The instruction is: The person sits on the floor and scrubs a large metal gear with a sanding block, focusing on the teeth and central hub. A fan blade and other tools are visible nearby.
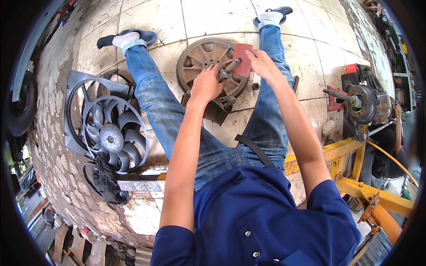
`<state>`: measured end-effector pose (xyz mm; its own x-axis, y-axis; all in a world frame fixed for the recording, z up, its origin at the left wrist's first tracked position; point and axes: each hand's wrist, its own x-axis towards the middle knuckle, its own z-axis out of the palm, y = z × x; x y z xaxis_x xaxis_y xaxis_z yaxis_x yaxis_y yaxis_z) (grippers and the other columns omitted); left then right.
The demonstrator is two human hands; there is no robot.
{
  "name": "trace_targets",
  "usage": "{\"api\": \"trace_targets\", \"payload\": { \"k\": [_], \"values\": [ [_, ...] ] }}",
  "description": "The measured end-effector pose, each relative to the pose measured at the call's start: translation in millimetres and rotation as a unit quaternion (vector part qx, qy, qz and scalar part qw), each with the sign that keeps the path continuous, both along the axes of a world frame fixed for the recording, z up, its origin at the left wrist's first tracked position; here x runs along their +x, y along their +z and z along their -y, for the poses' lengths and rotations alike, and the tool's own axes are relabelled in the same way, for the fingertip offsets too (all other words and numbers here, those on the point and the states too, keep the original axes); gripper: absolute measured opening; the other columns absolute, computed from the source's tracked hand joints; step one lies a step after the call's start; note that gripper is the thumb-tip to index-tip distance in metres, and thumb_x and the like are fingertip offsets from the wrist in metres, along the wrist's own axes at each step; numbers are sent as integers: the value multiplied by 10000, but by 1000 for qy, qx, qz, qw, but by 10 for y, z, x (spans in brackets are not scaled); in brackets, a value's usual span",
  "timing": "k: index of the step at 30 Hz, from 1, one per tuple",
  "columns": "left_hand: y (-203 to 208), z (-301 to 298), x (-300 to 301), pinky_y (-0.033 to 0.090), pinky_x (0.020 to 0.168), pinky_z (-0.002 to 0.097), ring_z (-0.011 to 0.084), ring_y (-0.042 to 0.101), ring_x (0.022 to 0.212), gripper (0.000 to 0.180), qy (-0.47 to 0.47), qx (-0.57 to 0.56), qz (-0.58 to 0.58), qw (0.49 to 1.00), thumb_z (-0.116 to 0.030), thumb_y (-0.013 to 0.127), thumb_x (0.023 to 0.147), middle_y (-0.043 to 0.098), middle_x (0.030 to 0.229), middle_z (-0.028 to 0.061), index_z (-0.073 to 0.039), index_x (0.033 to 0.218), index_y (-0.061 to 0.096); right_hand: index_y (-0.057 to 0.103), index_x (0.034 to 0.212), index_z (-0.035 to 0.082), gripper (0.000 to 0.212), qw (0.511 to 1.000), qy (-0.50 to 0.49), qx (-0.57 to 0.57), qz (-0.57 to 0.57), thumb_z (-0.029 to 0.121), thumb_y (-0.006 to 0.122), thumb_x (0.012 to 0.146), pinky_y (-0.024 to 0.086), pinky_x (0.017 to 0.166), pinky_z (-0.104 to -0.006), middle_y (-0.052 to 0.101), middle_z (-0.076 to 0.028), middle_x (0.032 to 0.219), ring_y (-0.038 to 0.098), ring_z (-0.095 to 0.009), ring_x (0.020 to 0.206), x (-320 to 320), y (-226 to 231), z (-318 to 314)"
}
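Note:
A rusty toothed flywheel lies on the floor between my outstretched legs. My left hand is over its middle, fingers curled around a grey metal part with a short shaft pointing up and to the right. How far the fingers wrap around it is partly hidden. My right hand pinches a sheet of red sandpaper at its right edge. The sheet is beside the shaft's end, over the flywheel's right rim; whether they touch I cannot tell. A dark metal bracket shows below the flywheel.
A small black ring lies right of the flywheel. Radiator fans in a grey shroud are at the left, with black cloth below. At the right are a yellow steel frame, a greasy hub assembly and another person's arm.

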<state>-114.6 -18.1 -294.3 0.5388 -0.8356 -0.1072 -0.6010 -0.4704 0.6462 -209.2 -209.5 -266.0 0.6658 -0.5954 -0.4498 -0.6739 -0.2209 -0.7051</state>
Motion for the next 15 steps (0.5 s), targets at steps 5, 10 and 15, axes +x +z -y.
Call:
{"api": "trace_targets", "payload": {
  "k": [5,10,15],
  "values": [
    [-128,-11,10,497,902,451,371,604,1103,463,13,-31,28,999,-261,736,847,643,1191,158,-113,1257,579,599,1223,-93,514,994,-5,-11,111,369,467,1040,485,831,-405,703,-178,932,640,-287,857,-35,-235,-72],
    [-162,-10,30,498,899,451,368,603,1104,467,8,-44,30,999,-265,736,849,643,1186,159,-118,1261,573,624,1197,-79,511,996,34,-47,68,381,463,1042,485,812,-347,676,-167,876,623,-205,851,20,-211,-24],
    [-82,18,-11,499,901,449,356,600,1112,457,4,-25,25,999,-269,734,853,643,1182,153,-121,1256,579,648,1015,-76,517,992,-37,25,122,396,437,1041,492,761,-385,650,-171,758,635,-213,777,-15,-315,230]
  ]
}}
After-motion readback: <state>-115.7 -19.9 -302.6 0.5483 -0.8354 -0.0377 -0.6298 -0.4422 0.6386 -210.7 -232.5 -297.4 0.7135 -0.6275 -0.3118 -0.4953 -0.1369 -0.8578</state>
